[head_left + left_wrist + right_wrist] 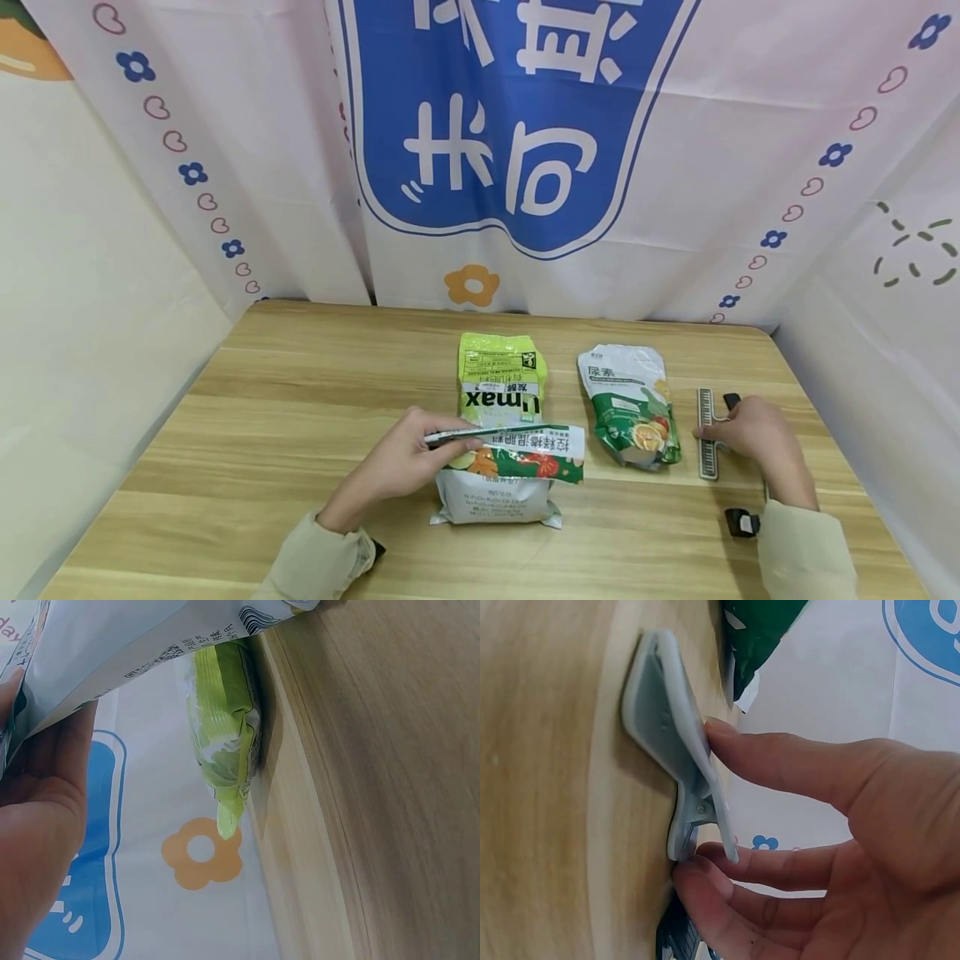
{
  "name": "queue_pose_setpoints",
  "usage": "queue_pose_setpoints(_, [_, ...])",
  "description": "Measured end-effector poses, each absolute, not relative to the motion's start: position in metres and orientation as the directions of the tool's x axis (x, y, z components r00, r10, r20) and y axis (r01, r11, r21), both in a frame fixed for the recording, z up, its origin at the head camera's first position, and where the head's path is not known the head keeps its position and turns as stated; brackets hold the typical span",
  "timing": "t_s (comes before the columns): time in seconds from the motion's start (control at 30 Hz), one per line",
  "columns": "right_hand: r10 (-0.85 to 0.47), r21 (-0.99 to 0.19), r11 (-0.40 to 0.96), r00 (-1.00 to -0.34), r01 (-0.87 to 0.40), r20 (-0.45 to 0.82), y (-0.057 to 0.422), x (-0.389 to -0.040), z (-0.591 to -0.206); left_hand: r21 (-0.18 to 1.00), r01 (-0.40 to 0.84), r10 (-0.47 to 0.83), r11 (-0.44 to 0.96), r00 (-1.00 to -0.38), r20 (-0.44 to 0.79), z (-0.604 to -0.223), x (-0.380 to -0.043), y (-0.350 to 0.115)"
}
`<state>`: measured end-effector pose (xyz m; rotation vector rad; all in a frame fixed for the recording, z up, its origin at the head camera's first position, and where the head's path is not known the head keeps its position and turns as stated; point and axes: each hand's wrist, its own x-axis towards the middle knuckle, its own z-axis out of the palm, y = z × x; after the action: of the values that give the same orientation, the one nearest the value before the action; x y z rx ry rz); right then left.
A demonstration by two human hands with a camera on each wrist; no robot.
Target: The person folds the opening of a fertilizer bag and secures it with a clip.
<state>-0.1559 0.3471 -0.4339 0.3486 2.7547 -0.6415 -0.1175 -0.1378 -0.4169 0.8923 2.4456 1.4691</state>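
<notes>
My left hand [411, 457] pinches the top edge of a white and green fertilizer bag [495, 500], thumb on the near side, with the bag's upper part folded over toward me. In the left wrist view the bag's pale back [142, 645] slants above the table. On the right, my right hand [753, 437] grips a grey bag clip [707, 433] lying on the table. The right wrist view shows the thumb against the upper plate of the clip [664, 712] and the fingers at its handle end.
Behind the held bag lies a lime-green bag [501, 367]. A white and green pouch [630, 404] with fruit pictures lies between it and the clip. One black clip [742, 522] is near my right sleeve, and a dark piece [731, 401] shows beyond the right hand. A printed curtain [300, 208] hangs behind the table.
</notes>
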Motion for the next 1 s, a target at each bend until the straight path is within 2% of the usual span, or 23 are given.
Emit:
queue_pose_setpoints(0.67, [0.219,-0.378,0.854,-0.906,0.357,-0.361,0.3453,-0.1577,-0.4319,0.845,0.417,0.568,0.333,-0.804,0.173,-0.4167,-0.1176,-0.1388])
queue_pose_setpoints(1.0, [0.207,-0.376,0.867,-0.923,0.327,-0.324,0.3412,-0.1556,-0.4336,0.852,0.408,0.572,0.327,-0.803,0.165,-0.4155,-0.1176,-0.139])
